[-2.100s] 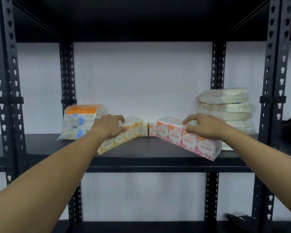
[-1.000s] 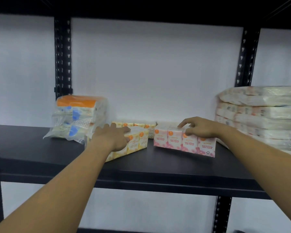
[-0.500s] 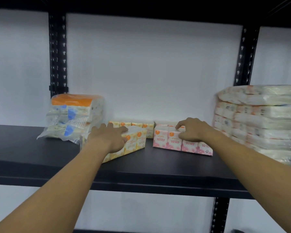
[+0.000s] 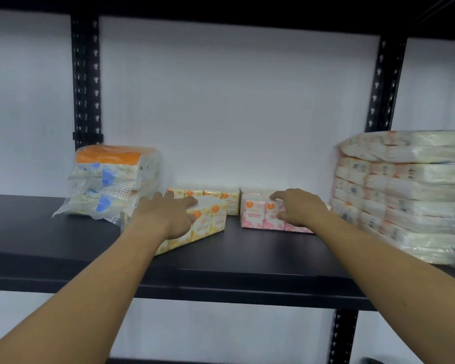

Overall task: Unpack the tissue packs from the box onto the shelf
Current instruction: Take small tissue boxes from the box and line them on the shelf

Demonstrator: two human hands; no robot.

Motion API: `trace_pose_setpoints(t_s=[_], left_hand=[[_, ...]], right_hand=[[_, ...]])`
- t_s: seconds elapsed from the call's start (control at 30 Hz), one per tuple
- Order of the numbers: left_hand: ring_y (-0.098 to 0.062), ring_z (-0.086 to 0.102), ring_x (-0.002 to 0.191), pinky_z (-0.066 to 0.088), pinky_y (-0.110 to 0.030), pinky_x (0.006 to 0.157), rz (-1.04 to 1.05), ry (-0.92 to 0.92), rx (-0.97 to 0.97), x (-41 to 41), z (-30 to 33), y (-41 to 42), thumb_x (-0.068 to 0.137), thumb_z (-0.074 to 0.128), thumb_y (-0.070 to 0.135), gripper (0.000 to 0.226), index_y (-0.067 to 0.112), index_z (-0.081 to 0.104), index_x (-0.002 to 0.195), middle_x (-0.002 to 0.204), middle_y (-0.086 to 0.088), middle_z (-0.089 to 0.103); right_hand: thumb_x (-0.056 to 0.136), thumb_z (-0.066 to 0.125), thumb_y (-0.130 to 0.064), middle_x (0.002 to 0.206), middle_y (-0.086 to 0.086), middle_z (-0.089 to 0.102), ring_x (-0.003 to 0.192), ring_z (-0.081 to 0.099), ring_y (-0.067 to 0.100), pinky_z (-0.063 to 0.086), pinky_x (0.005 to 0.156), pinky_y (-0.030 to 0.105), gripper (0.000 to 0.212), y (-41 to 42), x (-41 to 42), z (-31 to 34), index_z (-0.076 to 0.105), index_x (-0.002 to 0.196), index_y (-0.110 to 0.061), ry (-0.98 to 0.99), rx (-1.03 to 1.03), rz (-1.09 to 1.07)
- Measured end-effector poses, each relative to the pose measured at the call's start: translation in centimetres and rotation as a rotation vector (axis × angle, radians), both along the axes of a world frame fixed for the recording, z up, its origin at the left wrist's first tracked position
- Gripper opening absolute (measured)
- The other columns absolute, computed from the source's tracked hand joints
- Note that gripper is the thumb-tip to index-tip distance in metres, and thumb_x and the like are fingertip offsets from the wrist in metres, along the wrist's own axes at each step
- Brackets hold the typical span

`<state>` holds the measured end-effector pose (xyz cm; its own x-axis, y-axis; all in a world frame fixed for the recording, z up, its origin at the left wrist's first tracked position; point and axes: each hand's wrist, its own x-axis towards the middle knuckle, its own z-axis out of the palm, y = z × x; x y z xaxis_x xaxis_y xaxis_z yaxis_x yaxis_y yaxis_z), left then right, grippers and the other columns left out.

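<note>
the yellow tissue pack point(image 4: 208, 222) is held under the left hand point(image 4: 166, 215), fingers laid nearly straight over its top with the thumb against its front face, and it lies skewed on the shelf point(image 4: 247, 258), its near end angled toward the front edge; if it is pushed unevenly, that near end could likely be swung closer to the edge or the soft wrapping buckled. the pink tissue pack point(image 4: 260, 215) is gripped by the right hand point(image 4: 300, 208), fingers curled over its top and thumb on its front, square to the back of the shelf; a hard shove could drive it into the pack behind it or against the stacked white packs point(image 4: 410, 195) at the right end, which overhang slightly and might be nudged. counted: two packs are in hand, one yellow and one pink; a second yellow row point(image 4: 213, 195) is seen behind, and whether a second pink one stands behind cannot be told; one orange-topped bundle point(image 4: 111, 179) sits toward the left end; about six layers are counted in the white stack. the box is not in view.
</note>
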<state>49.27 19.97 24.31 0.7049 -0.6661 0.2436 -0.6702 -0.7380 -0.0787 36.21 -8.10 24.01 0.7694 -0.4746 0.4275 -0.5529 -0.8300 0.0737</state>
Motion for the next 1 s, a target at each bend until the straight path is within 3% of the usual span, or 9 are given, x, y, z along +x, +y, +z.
trace_pose_setpoints(t_s=[1.0], left_hand=[[-0.032,0.032,0.137,0.027,-0.050,0.108,0.003,-0.011,0.003,0.2,0.0,-0.1,0.100,0.024,0.055,0.049,0.047,0.020,0.149,0.152,-0.008,0.031]], right_hand=[[0.089,0.066,-0.037,0.129,-0.007,0.060,0.116,0.055,0.017,0.041,0.076,0.030,0.047,-1.6,0.7,0.0,0.053,0.134,-0.041,-0.034,0.062,0.014]])
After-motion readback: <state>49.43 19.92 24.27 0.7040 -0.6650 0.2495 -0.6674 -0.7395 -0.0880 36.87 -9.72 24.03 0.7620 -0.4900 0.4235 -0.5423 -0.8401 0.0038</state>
